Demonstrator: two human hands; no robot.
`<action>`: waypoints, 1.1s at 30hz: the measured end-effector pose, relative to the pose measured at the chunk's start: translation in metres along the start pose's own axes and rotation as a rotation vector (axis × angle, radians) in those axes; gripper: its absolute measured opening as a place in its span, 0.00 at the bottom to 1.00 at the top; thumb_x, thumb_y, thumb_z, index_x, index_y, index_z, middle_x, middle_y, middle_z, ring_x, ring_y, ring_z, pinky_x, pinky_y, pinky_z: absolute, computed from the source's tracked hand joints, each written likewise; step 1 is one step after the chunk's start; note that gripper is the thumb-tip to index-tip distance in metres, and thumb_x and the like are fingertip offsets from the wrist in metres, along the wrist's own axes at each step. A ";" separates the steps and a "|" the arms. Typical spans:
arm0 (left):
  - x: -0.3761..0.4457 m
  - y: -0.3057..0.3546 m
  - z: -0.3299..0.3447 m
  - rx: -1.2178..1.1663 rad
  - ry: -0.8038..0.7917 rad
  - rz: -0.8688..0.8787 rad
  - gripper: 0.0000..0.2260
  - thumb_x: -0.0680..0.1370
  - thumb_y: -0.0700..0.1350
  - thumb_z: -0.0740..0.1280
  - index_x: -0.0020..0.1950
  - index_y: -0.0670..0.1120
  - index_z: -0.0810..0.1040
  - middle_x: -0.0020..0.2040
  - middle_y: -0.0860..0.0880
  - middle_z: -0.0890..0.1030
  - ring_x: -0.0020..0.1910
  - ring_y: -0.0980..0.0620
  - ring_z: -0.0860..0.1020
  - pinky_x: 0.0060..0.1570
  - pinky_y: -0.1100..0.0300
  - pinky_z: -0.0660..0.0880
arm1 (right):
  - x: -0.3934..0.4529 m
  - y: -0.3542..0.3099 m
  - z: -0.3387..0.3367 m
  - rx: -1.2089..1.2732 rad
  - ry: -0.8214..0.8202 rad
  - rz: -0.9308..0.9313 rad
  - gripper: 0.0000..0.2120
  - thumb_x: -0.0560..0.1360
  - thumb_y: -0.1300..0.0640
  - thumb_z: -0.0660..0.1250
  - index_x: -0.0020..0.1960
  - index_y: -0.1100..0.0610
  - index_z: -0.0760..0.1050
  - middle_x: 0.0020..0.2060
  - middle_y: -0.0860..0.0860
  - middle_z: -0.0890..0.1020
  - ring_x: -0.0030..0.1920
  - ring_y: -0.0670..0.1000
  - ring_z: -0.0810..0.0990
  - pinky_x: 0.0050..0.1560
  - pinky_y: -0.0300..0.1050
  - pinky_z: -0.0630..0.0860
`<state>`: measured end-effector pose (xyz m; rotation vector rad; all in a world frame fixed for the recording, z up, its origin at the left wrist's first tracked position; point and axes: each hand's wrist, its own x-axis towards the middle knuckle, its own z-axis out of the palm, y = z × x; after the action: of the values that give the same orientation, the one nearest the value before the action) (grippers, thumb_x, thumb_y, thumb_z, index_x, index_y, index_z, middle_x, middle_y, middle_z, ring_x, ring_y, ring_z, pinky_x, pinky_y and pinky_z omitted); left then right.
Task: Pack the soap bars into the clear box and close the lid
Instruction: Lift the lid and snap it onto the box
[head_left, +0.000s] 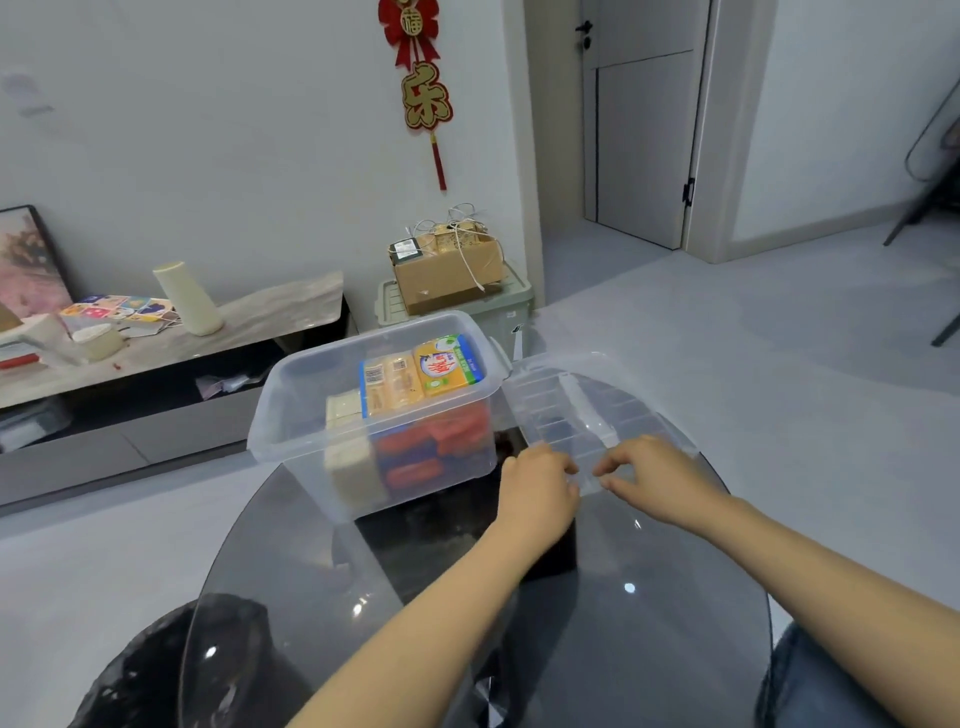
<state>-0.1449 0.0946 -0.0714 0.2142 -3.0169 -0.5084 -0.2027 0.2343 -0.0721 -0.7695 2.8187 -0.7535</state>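
Observation:
The clear box (291, 415) stands open on the round dark glass table (649, 597). Inside it are several soap bars: yellow wrapped ones (421, 371) on top, red and blue ones (436, 447) below, pale ones (348, 441) at the left. The clear lid (576, 400) lies flat on the table just right of the box. My left hand (537, 488) and my right hand (657, 478) both rest on the lid's near edge, fingers curled around it.
Behind the table stands a grey-green bin (511, 306) with a cardboard carton (447, 270) on it. A low marble shelf (249, 322) with a cream cylinder (188, 299) runs along the left wall. A black bag (156, 670) sits at the table's near left.

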 end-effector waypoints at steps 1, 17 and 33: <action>0.001 0.000 0.006 0.045 -0.022 -0.011 0.14 0.77 0.44 0.61 0.59 0.46 0.80 0.61 0.46 0.79 0.64 0.45 0.73 0.61 0.53 0.65 | 0.001 0.003 0.002 0.005 -0.006 0.007 0.11 0.74 0.55 0.66 0.54 0.53 0.82 0.54 0.49 0.84 0.61 0.50 0.76 0.58 0.43 0.72; 0.024 0.038 -0.052 -0.215 0.152 0.164 0.10 0.73 0.31 0.60 0.49 0.40 0.76 0.48 0.47 0.73 0.48 0.49 0.73 0.44 0.62 0.67 | 0.001 -0.003 -0.026 0.253 0.381 -0.138 0.06 0.72 0.56 0.69 0.45 0.56 0.74 0.41 0.46 0.77 0.47 0.50 0.76 0.50 0.46 0.74; 0.023 0.018 -0.172 -0.942 0.373 0.062 0.25 0.77 0.53 0.64 0.74 0.50 0.65 0.72 0.46 0.70 0.71 0.50 0.70 0.70 0.47 0.69 | 0.003 -0.138 -0.109 0.852 0.783 -0.305 0.09 0.73 0.56 0.69 0.40 0.48 0.69 0.40 0.49 0.81 0.43 0.45 0.79 0.41 0.26 0.71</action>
<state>-0.1533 0.0526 0.0979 0.1211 -2.1288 -1.5688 -0.1704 0.1775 0.0905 -0.8403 2.4258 -2.5203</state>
